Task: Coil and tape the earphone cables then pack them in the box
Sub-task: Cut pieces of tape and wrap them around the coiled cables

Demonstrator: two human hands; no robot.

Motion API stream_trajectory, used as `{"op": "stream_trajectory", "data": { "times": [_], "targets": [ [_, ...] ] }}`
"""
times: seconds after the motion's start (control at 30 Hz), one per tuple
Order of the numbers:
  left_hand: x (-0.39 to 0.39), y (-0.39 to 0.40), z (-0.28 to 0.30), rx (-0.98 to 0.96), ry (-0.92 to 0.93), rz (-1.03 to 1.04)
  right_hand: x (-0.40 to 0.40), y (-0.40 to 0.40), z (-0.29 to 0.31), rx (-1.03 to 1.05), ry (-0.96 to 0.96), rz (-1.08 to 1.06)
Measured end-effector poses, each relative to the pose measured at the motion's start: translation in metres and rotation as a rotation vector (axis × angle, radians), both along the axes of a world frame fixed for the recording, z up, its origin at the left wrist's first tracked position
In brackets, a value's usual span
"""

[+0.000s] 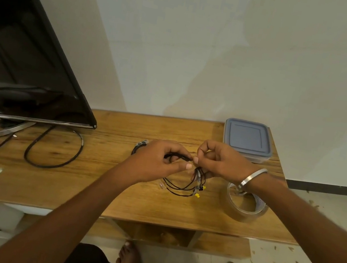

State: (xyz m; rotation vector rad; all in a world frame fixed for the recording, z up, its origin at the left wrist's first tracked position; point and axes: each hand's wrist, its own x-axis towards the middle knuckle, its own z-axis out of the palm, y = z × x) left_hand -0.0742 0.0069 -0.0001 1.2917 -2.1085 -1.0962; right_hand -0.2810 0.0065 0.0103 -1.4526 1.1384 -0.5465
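Two hands, one half-wound earphone cable held above the counter (93, 186).

Our left grip (158, 161) pinches the coiled earphone cable (183, 187), our right grip (220, 162) pinches its strands; the loose loops hanging below could, we judge, spring apart. Behind the left grip lies one finished bundle (139, 146); below the right wrist one tape roll (245, 205), beyond it one lidded box (247, 139).
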Motion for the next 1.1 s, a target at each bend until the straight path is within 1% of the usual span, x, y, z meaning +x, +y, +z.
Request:
{"op": "stream_trajectory", "data": {
  "times": [0.13,0.33,0.57,0.7,0.8,1.0,1.1],
  "targets": [
    [0.0,0.001,-0.002,-0.036,0.01,0.007,-0.001,0.0,-0.002,-0.028,0.002,-0.005],
    [-0.002,0.002,-0.007,-0.15,0.023,0.043,0.003,0.002,-0.005,-0.022,-0.04,-0.021],
    [-0.002,0.007,-0.007,-0.292,0.036,0.065,0.006,0.006,-0.007,0.059,-0.176,-0.086],
    [-0.002,0.011,-0.002,-0.387,0.039,0.005,0.007,0.009,-0.009,0.164,-0.266,-0.11],
    [-0.003,0.013,0.0,-0.454,0.031,-0.017,0.008,0.011,-0.01,0.211,-0.299,-0.116],
    [-0.003,0.016,-0.002,-0.472,0.061,-0.031,0.009,0.016,-0.009,0.275,-0.312,-0.154],
    [-0.005,0.018,-0.003,-0.363,0.091,0.017,0.01,0.018,-0.012,0.254,-0.314,-0.211]
  ]
}}
